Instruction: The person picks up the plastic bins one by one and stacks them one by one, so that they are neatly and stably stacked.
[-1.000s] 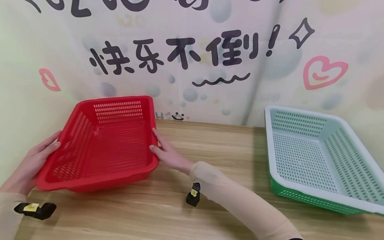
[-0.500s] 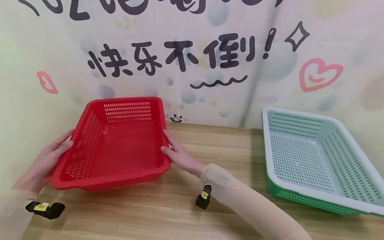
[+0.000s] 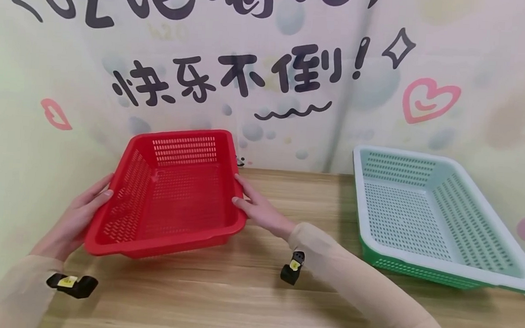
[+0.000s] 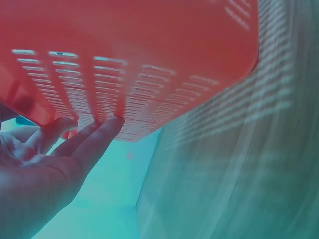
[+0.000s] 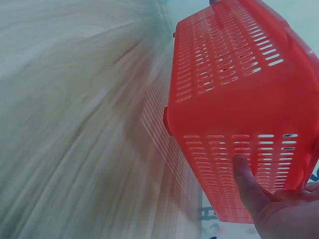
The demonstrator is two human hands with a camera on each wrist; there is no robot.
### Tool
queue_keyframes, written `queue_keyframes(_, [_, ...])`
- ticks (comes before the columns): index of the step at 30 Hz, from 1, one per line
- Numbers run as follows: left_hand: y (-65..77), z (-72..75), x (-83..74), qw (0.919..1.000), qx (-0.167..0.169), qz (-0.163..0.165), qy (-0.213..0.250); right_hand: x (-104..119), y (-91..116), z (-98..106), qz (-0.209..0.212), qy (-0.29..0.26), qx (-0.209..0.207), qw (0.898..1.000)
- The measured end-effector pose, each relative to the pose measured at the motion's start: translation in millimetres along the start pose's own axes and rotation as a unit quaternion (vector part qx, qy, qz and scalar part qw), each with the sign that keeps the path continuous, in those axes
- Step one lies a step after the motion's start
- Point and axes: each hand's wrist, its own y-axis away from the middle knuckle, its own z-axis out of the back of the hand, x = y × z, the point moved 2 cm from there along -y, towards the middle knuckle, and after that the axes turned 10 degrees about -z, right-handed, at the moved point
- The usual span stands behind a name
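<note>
Both hands carry a red plastic basket [image 3: 188, 195] with slotted walls, its inside bare, at the left half of the head view. My left hand [image 3: 76, 219] grips its left side, thumb on the rim, fingers against the outer wall. On the opposite side my right hand [image 3: 262, 211] holds the rim with its thumb on top. In the left wrist view, fingertips [image 4: 115, 124] lie against the slotted wall of the basket [image 4: 149, 35]. From the right wrist, a finger [image 5: 245, 174] presses the slots of the basket [image 5: 239, 107], whose underside stands off the tabletop above its shadow.
A second basket [image 3: 366, 224], pale inside and green outside, stands on the wooden table [image 3: 255, 307] at the right. Behind the table hangs a white cloth [image 3: 299, 136] with black lettering and pink hearts. Small black devices [image 3: 72, 285] sit on both wrists.
The red basket has moved to the right, both hands travelling with it and keeping their grip. The green basket and wall print have shifted slightly left as the head camera turned.
</note>
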Motion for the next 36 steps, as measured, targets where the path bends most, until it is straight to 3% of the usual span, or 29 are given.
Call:
queue_keyframes(17, [-16.4,-28.4,0.9,0.9988,0.047,-0.003,-0.014,-0.9,17.4,26.2,-0.005,0.009,-0.034,0.999])
queue_keyframes(27, [-22.8,-45.0,0.7,0.9968,0.071,-0.033,-0.014,2.6,30.5,37.4,-0.036,-0.036,-0.022,0.998])
queue_keyframes(36, [-27.5,-61.9,3.4,0.9968,0.077,-0.019,0.001,6.6,45.7,52.5,-0.068,-0.035,-0.026,0.997])
